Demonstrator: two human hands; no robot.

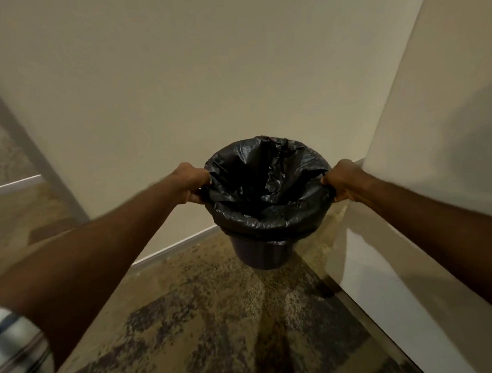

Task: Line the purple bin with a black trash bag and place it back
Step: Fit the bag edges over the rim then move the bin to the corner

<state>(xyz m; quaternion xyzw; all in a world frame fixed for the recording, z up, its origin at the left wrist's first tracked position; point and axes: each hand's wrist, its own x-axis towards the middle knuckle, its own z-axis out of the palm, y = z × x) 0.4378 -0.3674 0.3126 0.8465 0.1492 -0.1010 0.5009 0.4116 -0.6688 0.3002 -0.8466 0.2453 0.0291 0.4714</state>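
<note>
Left hand (190,183) and right hand (344,179) each grip the rim of the bag-lined (267,179) bin (262,253) between them, above the carpet (207,320).

One round dark purple plastic bin (262,253) is in view. One crinkled black plastic trash bag (268,184) lines it, folded over the rim. Two bare hands show, the left hand (190,183) and the right hand (345,181). One patterned brown carpet floor (207,320) lies below. One striped sleeve (11,348) shows near left.
</note>
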